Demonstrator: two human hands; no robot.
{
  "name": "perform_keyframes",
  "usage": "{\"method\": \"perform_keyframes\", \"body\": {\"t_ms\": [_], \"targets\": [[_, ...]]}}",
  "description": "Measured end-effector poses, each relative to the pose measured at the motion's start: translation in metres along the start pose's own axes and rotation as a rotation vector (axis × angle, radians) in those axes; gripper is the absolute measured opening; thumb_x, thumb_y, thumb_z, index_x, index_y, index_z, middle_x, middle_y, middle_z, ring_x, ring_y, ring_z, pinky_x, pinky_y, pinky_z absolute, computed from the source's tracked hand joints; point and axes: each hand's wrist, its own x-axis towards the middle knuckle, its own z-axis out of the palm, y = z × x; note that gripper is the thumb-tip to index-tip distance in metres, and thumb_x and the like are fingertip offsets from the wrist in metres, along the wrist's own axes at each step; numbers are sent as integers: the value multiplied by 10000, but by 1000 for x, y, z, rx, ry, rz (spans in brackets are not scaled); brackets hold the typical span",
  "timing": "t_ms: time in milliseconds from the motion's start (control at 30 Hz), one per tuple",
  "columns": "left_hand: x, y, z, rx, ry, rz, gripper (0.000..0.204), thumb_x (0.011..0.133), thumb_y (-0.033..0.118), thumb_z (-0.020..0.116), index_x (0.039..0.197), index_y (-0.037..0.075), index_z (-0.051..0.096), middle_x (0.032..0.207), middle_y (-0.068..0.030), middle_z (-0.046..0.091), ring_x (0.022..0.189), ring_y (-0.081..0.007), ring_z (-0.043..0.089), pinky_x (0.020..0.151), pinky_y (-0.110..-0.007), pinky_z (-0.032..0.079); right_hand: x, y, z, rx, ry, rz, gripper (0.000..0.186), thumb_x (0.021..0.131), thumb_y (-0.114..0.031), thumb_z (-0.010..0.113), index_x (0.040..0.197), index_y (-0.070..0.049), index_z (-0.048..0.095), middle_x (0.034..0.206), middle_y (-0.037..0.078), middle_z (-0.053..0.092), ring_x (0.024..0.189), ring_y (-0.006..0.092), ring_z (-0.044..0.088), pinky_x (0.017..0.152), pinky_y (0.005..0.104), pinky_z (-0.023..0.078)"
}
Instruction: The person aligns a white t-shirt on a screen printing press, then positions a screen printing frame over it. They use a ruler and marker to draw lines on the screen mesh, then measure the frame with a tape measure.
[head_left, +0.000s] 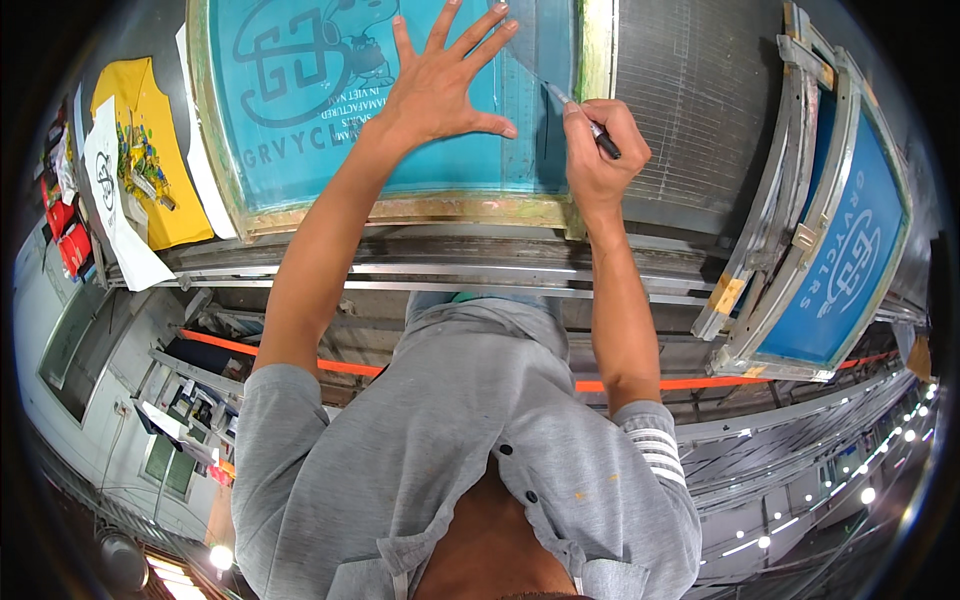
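A printing screen (440,172) with teal mesh lies flat in front of me, its wooden-looking frame (400,213) nearest my body. Dark lettering and a cartoon-like design mark the mesh. My left hand (440,85) rests on it, fingers spread and open. Beside that hand, a see-through strip like a clear ruler (517,150) runs away from me, under or next to the fingertips. My right hand (607,150) is closed around a marker pen (604,140) with a grey barrel and black end. Its tip points at the mesh just right of the strip.
On the right, another blue-meshed screen (835,270) leans in a metal frame. A dark gridded surface (690,110) lies between the two screens. At left are a yellow fabric piece (180,200) and a white printed sheet (120,200). Metal rails (440,272) cross before my waist.
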Motion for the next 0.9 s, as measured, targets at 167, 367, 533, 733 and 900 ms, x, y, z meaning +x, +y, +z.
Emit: {"method": "perform_keyframes", "body": {"t_ms": [167,367,533,733,900], "targets": [[-1,-3,5,60,3,5,1196,711,630,783,1658,169,216,1743,-42,135,1576,-471,45,1109,-858,82,2,1,3,-41,-27,-38,96,810,31,750,797,2,659,731,95,653,596,160,591,542,296,454],[0,0,-2,4,-28,-6,1210,704,621,793,1662,178,201,1743,-46,132,1575,-476,38,1111,-858,78,3,0,5,-67,-36,-25,102,814,19,762,801,-1,662,729,92,649,596,159,585,541,295,446],[-1,1,-3,1,-19,-4,1214,700,597,808,1662,176,199,1741,-52,137,1573,-480,45,1110,-858,81,4,2,7,-60,-27,-37,104,820,5,763,799,0,661,727,84,646,588,155,574,539,298,441],[-4,2,-2,-25,18,4,1219,683,568,832,1657,168,218,1738,-57,153,1571,-485,57,1106,-856,105,5,0,7,-49,-49,-12,105,819,9,745,777,0,649,711,85,633,588,157,568,548,302,442],[-2,3,-2,-35,1,-19,1240,664,606,834,1654,168,229,1737,-58,158,1570,-482,67,1107,-853,123,-9,-6,-4,-55,-131,-54,117,787,36,719,748,-3,616,680,97,585,576,204,548,547,330,427]]}}
